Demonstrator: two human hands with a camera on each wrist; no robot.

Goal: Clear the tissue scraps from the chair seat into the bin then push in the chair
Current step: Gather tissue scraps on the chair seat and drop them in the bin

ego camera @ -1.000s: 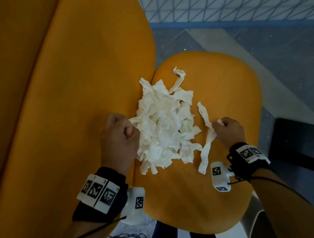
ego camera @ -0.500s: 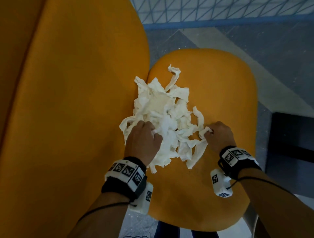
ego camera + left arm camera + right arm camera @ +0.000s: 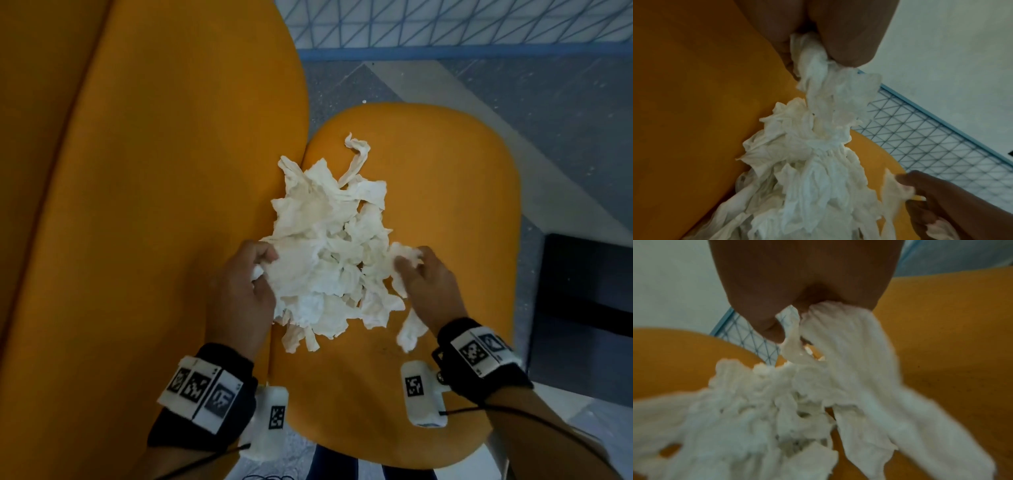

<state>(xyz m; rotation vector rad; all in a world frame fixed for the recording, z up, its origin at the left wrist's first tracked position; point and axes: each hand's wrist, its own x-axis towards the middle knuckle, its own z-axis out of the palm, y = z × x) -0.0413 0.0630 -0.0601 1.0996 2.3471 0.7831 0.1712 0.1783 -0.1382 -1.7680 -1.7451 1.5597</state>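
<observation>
A heap of white tissue scraps (image 3: pixel 329 253) lies on the orange chair seat (image 3: pixel 445 192), against the orange chair back (image 3: pixel 154 205). My left hand (image 3: pixel 255 274) grips the heap's left edge, its fingers curled round a wad of tissue scraps (image 3: pixel 813 68). My right hand (image 3: pixel 419 267) grips the heap's right side, pinching a strip of tissue scraps (image 3: pixel 838 331) that hangs down. In the left wrist view my right hand (image 3: pixel 920 191) shows at the lower right, holding tissue. One long strip (image 3: pixel 358 161) trails toward the far side of the seat.
Grey floor (image 3: pixel 513 96) lies beyond the seat, with a blue-framed wire grid (image 3: pixel 445 27) at the far edge. A dark rectangular object (image 3: pixel 589 298) stands at the right of the chair. No bin is in view.
Both hands have moved inward onto the heap and closed on it. The loose strip at the right has been gathered against the pile, which is now bunched tighter.
</observation>
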